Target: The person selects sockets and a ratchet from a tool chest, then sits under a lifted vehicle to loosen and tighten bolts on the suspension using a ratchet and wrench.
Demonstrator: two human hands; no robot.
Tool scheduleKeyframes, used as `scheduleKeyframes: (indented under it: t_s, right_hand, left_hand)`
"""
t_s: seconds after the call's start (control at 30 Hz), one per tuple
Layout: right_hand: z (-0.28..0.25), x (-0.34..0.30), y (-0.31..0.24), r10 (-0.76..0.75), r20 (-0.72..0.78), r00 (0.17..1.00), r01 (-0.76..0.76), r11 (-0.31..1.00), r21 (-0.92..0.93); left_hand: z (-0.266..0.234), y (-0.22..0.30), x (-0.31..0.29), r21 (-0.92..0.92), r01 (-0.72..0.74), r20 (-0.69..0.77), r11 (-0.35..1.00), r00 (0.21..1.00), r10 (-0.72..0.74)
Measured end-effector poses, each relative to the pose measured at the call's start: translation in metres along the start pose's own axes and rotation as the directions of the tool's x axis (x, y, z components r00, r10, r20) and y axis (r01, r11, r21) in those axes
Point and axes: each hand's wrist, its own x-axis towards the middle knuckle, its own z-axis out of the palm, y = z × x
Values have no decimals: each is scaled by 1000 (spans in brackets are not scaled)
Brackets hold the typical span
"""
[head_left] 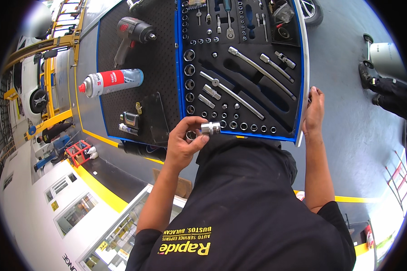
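Observation:
Between the thumb and fingers of my left hand (182,147) is a shiny chrome socket (210,128), held sideways just over the front edge of an open blue tool drawer (180,90). A second round socket opening (191,135) shows by the palm; whether the hand holds it too, I cannot tell. My right hand (314,113) grips the drawer's right edge, its fingers curled and partly hidden. Inside the drawer, a black foam tray (276,49) carries rows of sockets, chrome extension bars (233,95) and a ratchet (229,27). Some of its cut-outs are vacant.
On the black mat left of the drawer lie an impact wrench (133,36), a red-and-white spray can (113,81) and small items. Another person's legs (389,90) show at far right, near a wheel (309,11). Yellow lifts and a white car (31,81) stand left.

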Motion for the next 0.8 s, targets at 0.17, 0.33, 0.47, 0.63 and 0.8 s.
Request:
scheduleKeyframes:
  t_s: [0.17, 0.33, 0.47, 0.63, 0.8]
  right_hand:
    - [-4, 4, 10, -236, -42, 971, 212, 927, -308]
    - [25, -30, -11, -690, 206, 694, 603, 401, -690]
    - [59, -59, -20, -376, 628, 682, 725, 466, -507]
    - [86, -81, 8, -83, 925, 371, 923, 140, -358]
    - [100, -77, 41, -33, 962, 271, 961, -46, -273]
  left_hand:
    - [4, -43, 11, 458, 40, -80, 888, 997, -4]
    - [26, -64, 16, 760, -21, -75, 650, 990, 119]
    - [29, -71, 21, 768, -20, -77, 640, 989, 123]
    - [31, -63, 24, 843, -8, -52, 538, 994, 96]
    - [47, -61, 24, 851, -124, 23, 511, 980, 198]
